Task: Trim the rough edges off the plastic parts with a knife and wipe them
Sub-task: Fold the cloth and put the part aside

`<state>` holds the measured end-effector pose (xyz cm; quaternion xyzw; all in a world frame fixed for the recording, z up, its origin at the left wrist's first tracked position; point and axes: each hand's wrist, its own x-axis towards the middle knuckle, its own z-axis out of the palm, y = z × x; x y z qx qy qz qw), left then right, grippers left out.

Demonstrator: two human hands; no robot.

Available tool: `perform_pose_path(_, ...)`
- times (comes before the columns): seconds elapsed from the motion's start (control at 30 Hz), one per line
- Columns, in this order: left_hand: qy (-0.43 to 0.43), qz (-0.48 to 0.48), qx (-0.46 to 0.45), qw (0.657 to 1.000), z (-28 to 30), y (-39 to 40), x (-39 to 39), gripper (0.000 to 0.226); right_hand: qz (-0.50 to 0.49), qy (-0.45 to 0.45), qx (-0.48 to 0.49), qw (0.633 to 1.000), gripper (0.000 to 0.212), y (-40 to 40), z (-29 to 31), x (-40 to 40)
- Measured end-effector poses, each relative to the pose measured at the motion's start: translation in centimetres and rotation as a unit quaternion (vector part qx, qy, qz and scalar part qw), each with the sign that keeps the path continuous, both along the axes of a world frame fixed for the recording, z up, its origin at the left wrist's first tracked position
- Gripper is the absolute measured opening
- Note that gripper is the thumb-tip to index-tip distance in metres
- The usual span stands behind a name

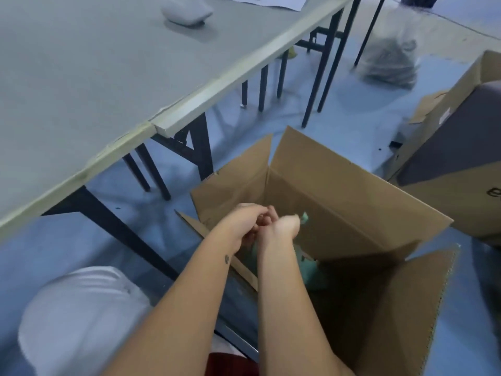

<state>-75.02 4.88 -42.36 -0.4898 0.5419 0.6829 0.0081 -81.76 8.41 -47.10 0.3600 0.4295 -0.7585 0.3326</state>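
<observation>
Grey table (95, 77) over blue floor (352, 109), open box (339, 196); both hands' grip unclear w/ blur

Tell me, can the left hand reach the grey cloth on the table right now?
Probably not. The left hand is over the open cardboard box, close against the right hand, and the grey cloth lies far off across the table.

Pale green plastic part (304, 219) peeks out at three o'clock of the right fist, over the open box, blurred, shape hard to read. More green plastic pieces (311, 270) lie down inside the box at six o'clock of the hands, in shadow, heaped against the near wall.
</observation>
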Motion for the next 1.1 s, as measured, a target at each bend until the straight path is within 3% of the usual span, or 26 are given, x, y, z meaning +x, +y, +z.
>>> perform_pose_path(0.1,0.048,0.002,-0.096,0.994,4.4,-1.6,0.7,0.02,0.003,0.136,-0.048,0.99,0.011,-3.1,6.4,0.8)
perform_pose_path(0.13,0.074,-0.006,-0.139,0.988,6.3,-2.5,1.2,0.024,0.008,0.212,-0.04,0.976,0.013,-4.2,8.7,1.6)
perform_pose_path(0.23,0.171,0.005,-0.288,0.942,12.7,-5.5,4.7,0.032,0.014,0.413,-0.084,0.907,0.026,-7.9,16.2,5.6)
perform_pose_path(0.3,0.219,0.059,-0.369,0.901,16.3,-7.5,8.8,0.034,0.045,0.477,-0.156,0.864,0.028,-10.5,20.8,9.7)
perform_pose_path(0.37,0.25,0.139,-0.391,0.875,18.8,-9.5,13.7,0.035,0.112,0.522,-0.212,0.819,0.025,-13.2,23.9,14.5)
perform_pose_path(0.43,0.213,0.226,-0.397,0.863,20.0,-11.6,19.3,0.032,0.226,0.567,-0.222,0.76,0.024,-16.2,25.5,19.8)
perform_pose_path(0.5,0.13,0.278,-0.416,0.856,20.3,-13.4,25.1,0.028,0.365,0.602,-0.219,0.676,0.022,-19.2,25.8,25.3)
perform_pose_path(0.6,0.004,0.342,-0.445,0.827,19.6,-14.7,33.6,0.028,0.528,0.68,-0.182,0.475,0.018,-23.0,25.1,33.5)
perform_pose_path(0.67,-0.062,0.388,-0.449,0.803,18.6,-14.8,38.4,0.028,0.602,0.698,-0.141,0.36,0.022,-24.5,24.1,38.2)
perform_pose_path(0.73,-0.168,0.414,-0.455,0.77,17.3,-14.9,42.4,0.026,0.655,0.709,-0.091,0.243,0.04,-25.5,23.2,41.8)
perform_pose_path(0.8,-0.258,0.418,-0.441,0.751,16.0,-15.1,45.6,0.024,0.649,0.749,-0.034,0.129,0.043,-26.3,22.0,43.9)
perform_pose_path(0.83,-0.286,0.411,-0.428,0.752,15.5,-15.3,46.7,0.022,0.624,0.775,-0.001,0.102,0.04,-26.4,21.5,44.4)
perform_pose_path(0.97,-0.335,0.385,-0.417,0.753,14.6,-17.4,49.4,0.014,0.5,0.861,0.019,0.093,0.029,-26.3,19.4,44.4)
perform_pose_path(1.03,-0.34,0.388,-0.426,0.743,14.5,-19.0,49.2,0.016,0.443,0.891,0.018,0.1,0.041,-26.9,19.6,43.8)
perform_pose_path(1.1,-0.372,0.384,-0.44,0.721,13.9,-20.2,48.8,0.021,0.395,0.904,0.094,0.136,0.066,-28.4,20.5,42.4)
